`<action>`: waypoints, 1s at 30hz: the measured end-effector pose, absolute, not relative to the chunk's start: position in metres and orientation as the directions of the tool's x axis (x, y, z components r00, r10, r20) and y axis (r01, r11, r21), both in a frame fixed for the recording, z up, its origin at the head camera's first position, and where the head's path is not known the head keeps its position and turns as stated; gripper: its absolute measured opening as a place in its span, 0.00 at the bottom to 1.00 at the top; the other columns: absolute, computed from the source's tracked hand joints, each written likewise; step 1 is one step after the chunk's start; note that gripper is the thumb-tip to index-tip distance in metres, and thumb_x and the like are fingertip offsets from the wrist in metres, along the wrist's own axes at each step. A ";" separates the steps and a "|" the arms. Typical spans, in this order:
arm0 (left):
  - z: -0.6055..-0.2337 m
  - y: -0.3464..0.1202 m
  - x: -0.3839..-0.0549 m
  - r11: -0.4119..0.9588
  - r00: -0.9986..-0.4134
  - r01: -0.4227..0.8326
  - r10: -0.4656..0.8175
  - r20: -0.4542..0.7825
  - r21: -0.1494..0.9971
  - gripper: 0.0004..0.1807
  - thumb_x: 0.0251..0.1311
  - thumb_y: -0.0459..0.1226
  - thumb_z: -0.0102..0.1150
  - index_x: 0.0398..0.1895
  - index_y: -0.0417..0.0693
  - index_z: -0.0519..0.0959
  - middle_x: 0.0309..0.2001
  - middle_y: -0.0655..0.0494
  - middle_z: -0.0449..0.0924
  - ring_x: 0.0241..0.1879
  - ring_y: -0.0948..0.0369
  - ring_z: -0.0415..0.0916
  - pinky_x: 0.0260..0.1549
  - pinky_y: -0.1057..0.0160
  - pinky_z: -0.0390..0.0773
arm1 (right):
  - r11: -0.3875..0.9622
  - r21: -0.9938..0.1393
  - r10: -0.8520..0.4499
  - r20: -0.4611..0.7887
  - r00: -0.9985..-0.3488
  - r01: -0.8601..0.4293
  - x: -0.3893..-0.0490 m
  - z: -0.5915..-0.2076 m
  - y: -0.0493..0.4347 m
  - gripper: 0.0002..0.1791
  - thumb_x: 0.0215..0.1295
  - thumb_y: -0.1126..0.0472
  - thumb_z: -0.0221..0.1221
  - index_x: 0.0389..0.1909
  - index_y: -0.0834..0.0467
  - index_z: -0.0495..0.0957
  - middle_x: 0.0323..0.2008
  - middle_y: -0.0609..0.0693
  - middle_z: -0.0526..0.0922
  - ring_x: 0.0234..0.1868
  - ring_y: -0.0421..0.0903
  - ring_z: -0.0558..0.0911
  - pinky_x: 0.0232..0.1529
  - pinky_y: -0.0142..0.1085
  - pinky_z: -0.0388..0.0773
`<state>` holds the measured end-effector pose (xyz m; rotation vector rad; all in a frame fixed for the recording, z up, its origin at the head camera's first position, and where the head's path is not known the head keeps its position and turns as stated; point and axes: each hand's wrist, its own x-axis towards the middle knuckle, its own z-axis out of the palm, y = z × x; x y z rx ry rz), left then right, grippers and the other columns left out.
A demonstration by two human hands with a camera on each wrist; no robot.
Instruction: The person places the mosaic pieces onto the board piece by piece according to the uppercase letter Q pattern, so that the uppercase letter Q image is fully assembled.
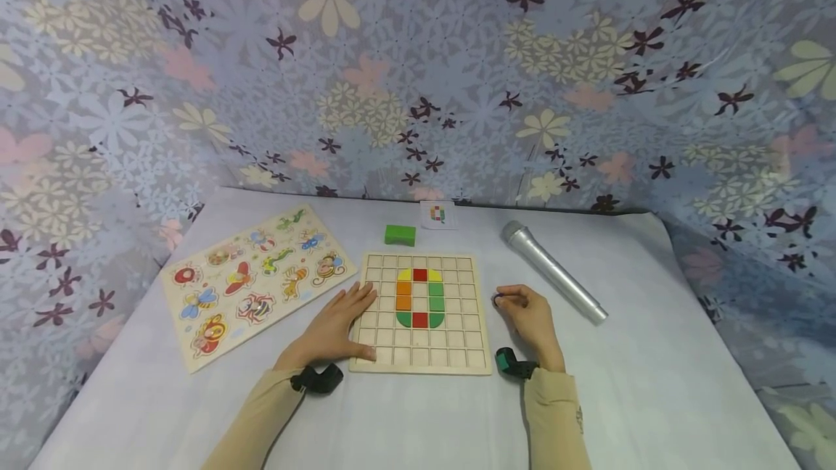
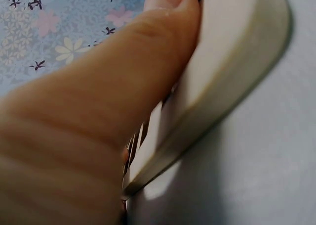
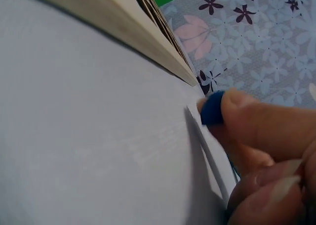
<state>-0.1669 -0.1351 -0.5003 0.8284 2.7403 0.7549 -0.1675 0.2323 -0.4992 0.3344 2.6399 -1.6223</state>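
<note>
A square wooden grid board (image 1: pixel 457 354) lies in the middle of the table, with red, yellow, orange and green pieces (image 1: pixel 420 320) set in a ring on it. My left hand (image 1: pixel 333 328) rests along the board's left edge, its fingers stretched out and its thumb over the near left corner. Off the board's right side, my right hand (image 1: pixel 532 318) pinches a small blue piece (image 3: pixel 212 109) between thumb and forefinger. The other fingers of that hand are curled beneath, as the right wrist view shows.
A wooden insect puzzle board (image 1: pixel 257 278) lies at the left. Behind the grid board are a green block (image 1: pixel 400 235) and a small card (image 1: pixel 439 215) printed with a coloured ring. A silver microphone (image 1: pixel 555 272) lies slanted at the right. Flowered cloth (image 1: pixel 418 78) hangs behind the table.
</note>
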 end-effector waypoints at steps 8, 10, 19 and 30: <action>-0.499 -0.135 -0.167 0.717 -0.829 0.463 0.558 -0.032 0.521 0.61 0.40 0.60 0.72 0.75 0.43 0.55 0.78 0.48 0.47 0.78 0.47 0.41 0.76 0.45 0.45 | 0.357 -0.908 0.092 -0.200 -0.975 0.220 -0.164 -0.492 0.227 0.16 0.60 0.59 0.66 0.46 0.62 0.81 0.33 0.44 0.87 0.24 0.33 0.74 0.22 0.25 0.69; -0.499 -0.135 -0.167 0.719 -0.830 0.461 0.557 -0.033 0.521 0.61 0.40 0.59 0.73 0.75 0.43 0.55 0.78 0.48 0.47 0.78 0.47 0.41 0.76 0.45 0.44 | 0.356 -0.909 0.067 -0.209 -0.976 0.219 -0.163 -0.490 0.222 0.15 0.59 0.59 0.66 0.45 0.62 0.81 0.31 0.43 0.86 0.24 0.35 0.72 0.20 0.26 0.66; -0.495 -0.135 -0.166 0.716 -0.833 0.454 0.553 -0.034 0.530 0.60 0.39 0.59 0.73 0.74 0.43 0.56 0.77 0.47 0.48 0.78 0.47 0.41 0.76 0.46 0.44 | 0.448 -0.888 -0.120 -0.175 -0.977 0.104 -0.159 -0.477 0.187 0.08 0.59 0.64 0.66 0.37 0.63 0.81 0.31 0.51 0.85 0.30 0.41 0.78 0.30 0.27 0.72; -0.497 -0.135 -0.166 0.718 -0.833 0.455 0.553 -0.035 0.527 0.61 0.39 0.59 0.73 0.75 0.43 0.56 0.77 0.48 0.48 0.77 0.47 0.42 0.76 0.45 0.44 | 0.519 -0.855 -0.271 -0.190 -0.944 0.023 -0.153 -0.475 0.175 0.07 0.53 0.64 0.69 0.30 0.60 0.81 0.27 0.50 0.82 0.26 0.40 0.77 0.28 0.28 0.74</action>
